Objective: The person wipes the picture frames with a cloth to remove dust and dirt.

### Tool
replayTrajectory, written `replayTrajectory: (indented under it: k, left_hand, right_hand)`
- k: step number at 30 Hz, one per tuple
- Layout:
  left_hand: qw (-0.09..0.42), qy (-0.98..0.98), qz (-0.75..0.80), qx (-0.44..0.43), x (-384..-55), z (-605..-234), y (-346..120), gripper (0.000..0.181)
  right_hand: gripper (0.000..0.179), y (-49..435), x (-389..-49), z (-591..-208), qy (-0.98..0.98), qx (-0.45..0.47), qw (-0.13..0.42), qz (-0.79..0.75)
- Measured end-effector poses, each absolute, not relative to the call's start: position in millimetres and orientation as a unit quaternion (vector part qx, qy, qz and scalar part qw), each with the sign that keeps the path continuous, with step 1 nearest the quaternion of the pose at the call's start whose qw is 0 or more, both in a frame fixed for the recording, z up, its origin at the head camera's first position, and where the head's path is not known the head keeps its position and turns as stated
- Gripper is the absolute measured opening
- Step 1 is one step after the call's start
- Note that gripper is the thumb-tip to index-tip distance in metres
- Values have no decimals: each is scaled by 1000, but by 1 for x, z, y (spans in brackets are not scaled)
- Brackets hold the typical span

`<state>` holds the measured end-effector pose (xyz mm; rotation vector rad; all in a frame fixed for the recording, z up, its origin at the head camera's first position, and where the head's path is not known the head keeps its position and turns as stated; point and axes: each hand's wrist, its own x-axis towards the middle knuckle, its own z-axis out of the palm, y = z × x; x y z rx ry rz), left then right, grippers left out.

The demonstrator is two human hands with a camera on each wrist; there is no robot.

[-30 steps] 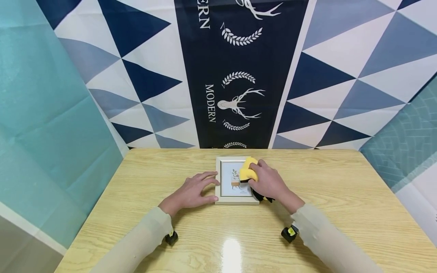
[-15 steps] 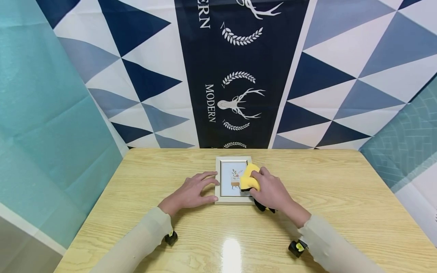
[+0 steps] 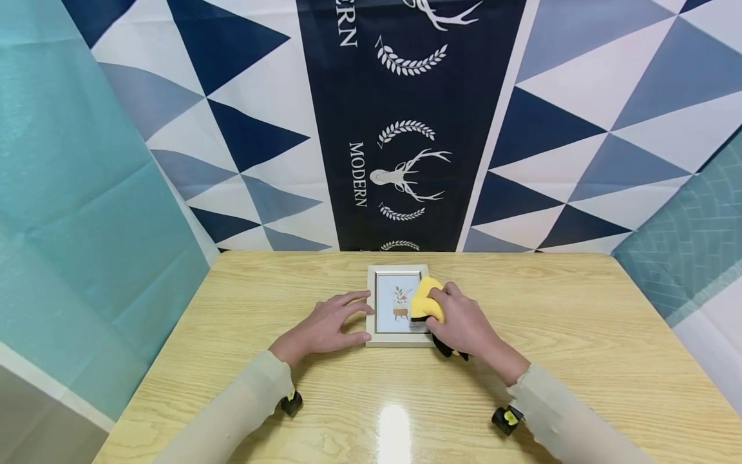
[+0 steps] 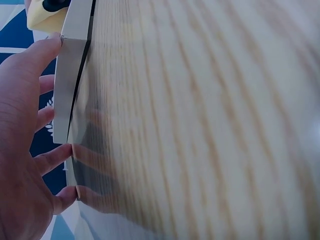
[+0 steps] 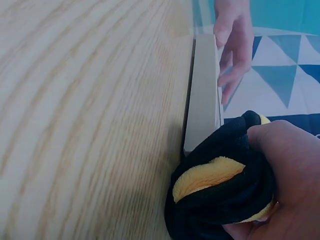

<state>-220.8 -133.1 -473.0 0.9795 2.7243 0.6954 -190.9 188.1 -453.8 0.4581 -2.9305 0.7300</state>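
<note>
A picture frame (image 3: pixel 396 340) with a pale border lies on the wooden table, its print of a potted plant facing up. My left hand (image 3: pixel 329 325) rests along its left edge, fingers spread and the fingertips touching the border. In the left wrist view, the thumb of that hand (image 4: pixel 25 110) meets the frame's side (image 4: pixel 70 85). On the frame's right side, my right hand (image 3: pixel 464 322) grips a bunched yellow and black cloth (image 3: pixel 427 301) that covers part of the glass and border. The right wrist view shows the cloth (image 5: pixel 220 180) folded under the thumb, against the frame's near corner.
The wooden table (image 3: pixel 348 399) extends around the frame on every side. Behind it hangs a patterned backdrop (image 3: pixel 406 96) with triangles and deer heads. A teal sheet (image 3: pixel 87 193) lines the left side. Each wrist carries a small black camera (image 3: pixel 505 419).
My right hand has slid the cloth slightly down and to the right over the frame, uncovering more of the print. Only slight motion shows in the last half second. The left hand stays in place.
</note>
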Motion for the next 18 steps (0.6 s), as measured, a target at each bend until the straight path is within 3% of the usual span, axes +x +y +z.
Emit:
replayTrajectory:
  k: [18]
  left_hand:
    - [85,909,241,330,-220,-474,-134,50]
  right_hand:
    - [45,192,-217,-454,-959,139,39,242]
